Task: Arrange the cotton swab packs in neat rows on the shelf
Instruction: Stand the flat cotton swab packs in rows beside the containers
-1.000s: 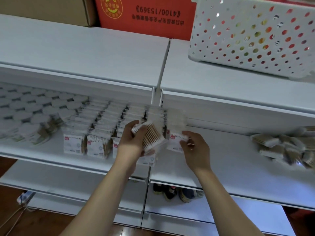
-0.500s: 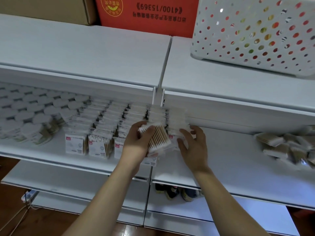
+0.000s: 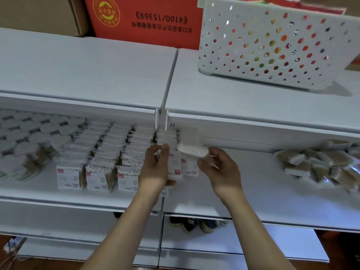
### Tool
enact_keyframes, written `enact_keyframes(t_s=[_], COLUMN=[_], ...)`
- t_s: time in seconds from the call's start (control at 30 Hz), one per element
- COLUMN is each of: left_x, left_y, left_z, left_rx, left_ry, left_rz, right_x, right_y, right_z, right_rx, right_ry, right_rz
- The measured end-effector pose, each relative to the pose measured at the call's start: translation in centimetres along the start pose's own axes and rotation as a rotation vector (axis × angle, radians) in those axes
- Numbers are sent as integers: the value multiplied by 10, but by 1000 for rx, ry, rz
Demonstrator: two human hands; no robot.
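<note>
Gripping one cotton swab pack (image 3: 191, 149) in my right hand (image 3: 220, 168) and another pack (image 3: 174, 166) in my left hand (image 3: 155, 168), I see a loose pile (image 3: 319, 164) right and a white basket (image 3: 272, 47) above the shelf (image 3: 243, 195).

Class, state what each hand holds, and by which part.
Left hand: an upright pack, by its side. Right hand: a blurred pack, by its end.

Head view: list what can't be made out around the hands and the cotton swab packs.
- Pack in the right hand: motion blur hides its print.
- Left hand: its back covers the pack it grips and that row's front.
- Loose pile: cut off by the right edge, blurred; count unclear.
- Rear rows: shaded under the upper shelf, too small to count.
</note>
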State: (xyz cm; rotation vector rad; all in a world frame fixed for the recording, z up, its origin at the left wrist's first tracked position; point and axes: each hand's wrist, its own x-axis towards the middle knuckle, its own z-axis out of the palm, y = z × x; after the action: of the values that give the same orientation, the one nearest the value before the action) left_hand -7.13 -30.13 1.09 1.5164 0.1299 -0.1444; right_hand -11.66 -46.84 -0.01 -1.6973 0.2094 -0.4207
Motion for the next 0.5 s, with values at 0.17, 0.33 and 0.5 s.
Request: enact_keyframes(t_s=[0.17, 0.33, 0.5], left_x=[-3, 0, -2], left_y=[1, -3, -4], left_z=[7, 5, 6], left_rx=[-142, -174, -138], left_ry=[-184, -174, -160], left_rz=[-67, 0, 45], right_x=[-6, -10, -2], right_y=[13, 15, 5], right_z=[1, 0, 3], right_rx=[-106, 95, -9], right_ry=[-48, -2, -87], right_rz=[-311, -97, 46])
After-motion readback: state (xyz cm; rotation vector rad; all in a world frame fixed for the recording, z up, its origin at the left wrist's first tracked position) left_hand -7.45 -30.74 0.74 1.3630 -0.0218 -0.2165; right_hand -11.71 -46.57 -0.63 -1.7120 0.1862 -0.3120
